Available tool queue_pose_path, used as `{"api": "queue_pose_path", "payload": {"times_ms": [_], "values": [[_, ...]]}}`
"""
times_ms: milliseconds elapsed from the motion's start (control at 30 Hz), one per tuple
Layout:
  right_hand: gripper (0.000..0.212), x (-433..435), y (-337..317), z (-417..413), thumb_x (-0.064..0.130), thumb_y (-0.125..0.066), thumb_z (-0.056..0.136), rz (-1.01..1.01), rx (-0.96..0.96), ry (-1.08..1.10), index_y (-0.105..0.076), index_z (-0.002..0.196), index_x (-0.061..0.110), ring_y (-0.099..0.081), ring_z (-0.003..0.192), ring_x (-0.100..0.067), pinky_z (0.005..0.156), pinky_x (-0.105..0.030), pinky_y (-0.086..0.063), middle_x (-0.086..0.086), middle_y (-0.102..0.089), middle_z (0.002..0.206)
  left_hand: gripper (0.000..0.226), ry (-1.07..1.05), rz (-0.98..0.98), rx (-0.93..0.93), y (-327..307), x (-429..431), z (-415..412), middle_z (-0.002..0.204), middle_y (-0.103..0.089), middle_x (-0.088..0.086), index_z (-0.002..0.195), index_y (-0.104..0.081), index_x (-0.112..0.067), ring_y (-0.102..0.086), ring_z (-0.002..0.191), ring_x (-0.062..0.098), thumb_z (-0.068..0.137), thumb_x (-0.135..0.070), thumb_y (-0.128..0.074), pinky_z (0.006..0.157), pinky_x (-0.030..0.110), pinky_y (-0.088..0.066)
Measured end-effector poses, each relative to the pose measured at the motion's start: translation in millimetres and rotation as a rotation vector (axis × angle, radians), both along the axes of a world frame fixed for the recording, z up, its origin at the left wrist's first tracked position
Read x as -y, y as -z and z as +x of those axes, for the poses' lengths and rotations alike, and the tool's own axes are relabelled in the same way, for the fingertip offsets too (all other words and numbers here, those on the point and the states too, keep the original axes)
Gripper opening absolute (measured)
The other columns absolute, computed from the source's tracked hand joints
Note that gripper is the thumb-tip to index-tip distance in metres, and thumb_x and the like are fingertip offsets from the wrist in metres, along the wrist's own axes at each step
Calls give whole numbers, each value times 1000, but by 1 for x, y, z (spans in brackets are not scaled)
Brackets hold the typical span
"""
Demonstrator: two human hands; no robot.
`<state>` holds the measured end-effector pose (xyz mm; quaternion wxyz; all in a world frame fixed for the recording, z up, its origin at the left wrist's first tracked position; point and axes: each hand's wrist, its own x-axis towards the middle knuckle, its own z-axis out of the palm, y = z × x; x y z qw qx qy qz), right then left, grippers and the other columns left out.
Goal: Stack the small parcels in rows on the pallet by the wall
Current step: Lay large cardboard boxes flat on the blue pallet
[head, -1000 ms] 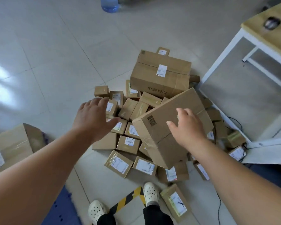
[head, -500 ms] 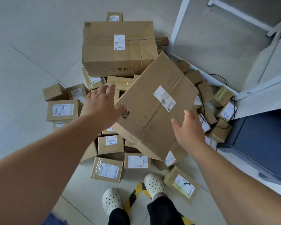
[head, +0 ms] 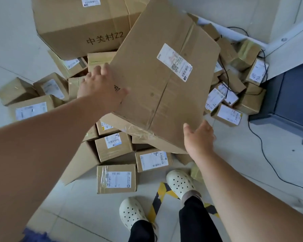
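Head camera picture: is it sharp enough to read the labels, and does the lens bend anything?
Head view: daylight is soft, without hard glare; the big printed characters on the large carton read clearly, while the fine print on the tilted box's label is too small and soft; the wide lens swells both forearms near the bottom edge, and the left hand looks slightly smeared.

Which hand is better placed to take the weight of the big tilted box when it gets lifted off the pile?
Probably the right hand: it sits at the big tilted box's low near corner, by its underside. The left hand only presses flat on the upper left edge.
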<state>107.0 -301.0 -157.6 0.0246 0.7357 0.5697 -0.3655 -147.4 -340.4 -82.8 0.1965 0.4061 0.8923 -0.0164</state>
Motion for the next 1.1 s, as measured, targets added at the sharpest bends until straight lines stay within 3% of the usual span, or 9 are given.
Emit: {"api": "queue_pose_path", "payload": {"times_ms": [100,200,300,400,467,567,700,900,1100], "values": [[76,-3,23,-2,45,-54,96,-33,-57,155,-21,154,7,-38,137,-35,106,-45,-37,-13,-30,156,91,-38,-14,-6,20,-4,-6,145,-40,20,151,-18,-7,-41,131,40,88,-64,-54,106,50,-36],[72,-7,39,-6,45,-55,96,-95,-134,278,-26,151,9,-46,132,-34,102,-39,-38,-11,-41,150,88,-92,8,-33,31,-8,-12,135,-48,18,144,-27,-6,-49,123,39,86,-65,-56,90,50,-45],[71,-11,48,-8,46,-58,95,-144,-251,429,-29,151,15,-50,128,-28,96,-32,-36,-3,-48,146,84,-179,19,-12,36,-12,-19,116,-55,14,134,-37,-5,-56,107,35,83,-68,-58,72,42,-44],[76,-11,44,-12,56,-62,88,-226,-265,498,-38,146,13,-53,114,-28,85,-35,-36,-5,-50,142,78,-264,45,54,36,-11,-21,95,-57,5,124,-46,-8,-55,86,28,78,-69,-62,65,36,-42],[88,-9,38,-14,65,-67,78,-230,-270,501,-41,144,14,-52,109,-27,84,-36,-38,-5,-51,140,76,-255,56,58,32,-7,-19,92,-55,4,120,-47,-10,-53,85,27,76,-69,-64,65,36,-42],[117,-6,23,-12,79,-69,47,-171,-248,492,-44,141,14,-54,120,-30,99,-42,-44,-4,-55,136,83,-253,51,74,19,3,-12,98,-56,4,125,-46,-12,-54,88,27,71,-72,-68,66,37,-45],[134,-5,-8,-1,81,-67,27,-143,-203,448,-41,138,12,-52,122,-32,103,-51,-45,-7,-54,135,76,-327,7,131,-5,24,-1,88,-53,1,111,-46,-14,-51,73,20,68,-72,-71,52,30,-34],[133,-6,-66,15,78,-72,22,-149,-210,320,-45,134,11,-58,111,-32,97,-51,-49,-9,-58,126,72,-440,27,187,-62,59,12,80,-50,-4,105,-44,-16,-47,66,12,69,-72,-71,50,30,-35],[110,-14,-134,12,73,-79,26,-157,-260,219,-60,120,19,-66,100,-24,91,-44,-54,2,-68,111,74,-547,75,203,-133,88,24,84,-52,-4,112,-46,-15,-55,78,19,70,-71,-71,56,33,-41]]}}
